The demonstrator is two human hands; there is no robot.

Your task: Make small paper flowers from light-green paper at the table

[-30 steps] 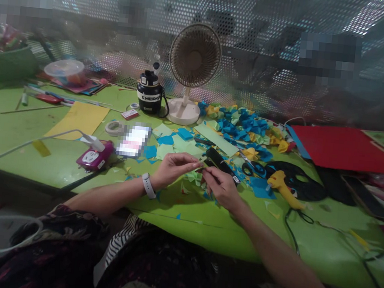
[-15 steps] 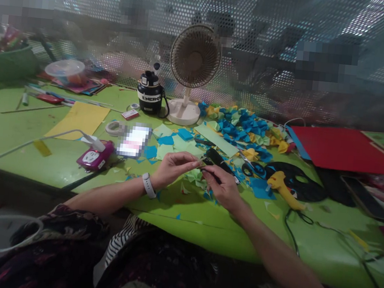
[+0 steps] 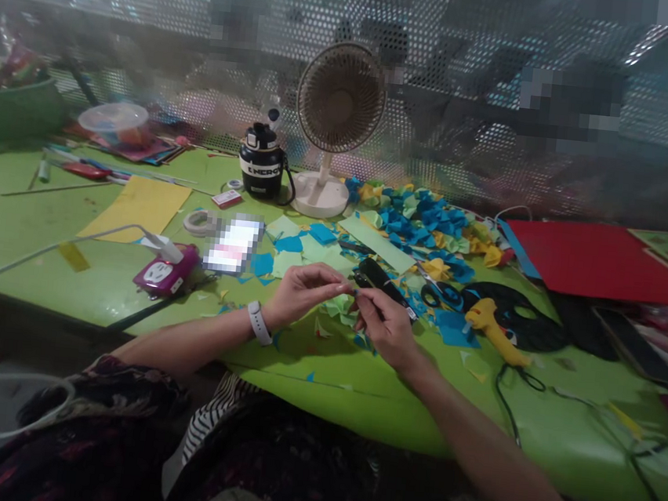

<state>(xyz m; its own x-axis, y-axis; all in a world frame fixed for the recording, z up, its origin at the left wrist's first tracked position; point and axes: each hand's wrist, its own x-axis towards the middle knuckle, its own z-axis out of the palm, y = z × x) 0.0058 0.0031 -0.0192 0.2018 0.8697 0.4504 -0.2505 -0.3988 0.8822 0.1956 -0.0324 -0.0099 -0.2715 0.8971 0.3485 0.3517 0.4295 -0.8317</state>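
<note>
1. While the bare left hand [image 3: 303, 296] pinches a tiny, unclear item [image 3: 349, 289] between thumb and forefinger, the right hand [image 3: 385, 328] curls closed beside it, gripping something I cannot make out, just below a black oblong tool [image 3: 379, 280].
2. Both sit in front of a round white desk fan [image 3: 340, 101]; steady fingertips matter here.
3. Far left of the fan, a green plastic basket [image 3: 13, 109] holds blurred, colourful items.
4. Nearer the fan, a clear round plastic tub [image 3: 114, 117] shows no readable contents.

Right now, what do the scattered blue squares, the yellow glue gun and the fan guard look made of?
The blue squares look like matte paper: thin, flat, crisply cut edges. The yellow glue gun looks like smooth moulded plastic with a soft sheen. The fan guard is fine tan ribs; plastic or coated metal, can't tell from here.
</note>
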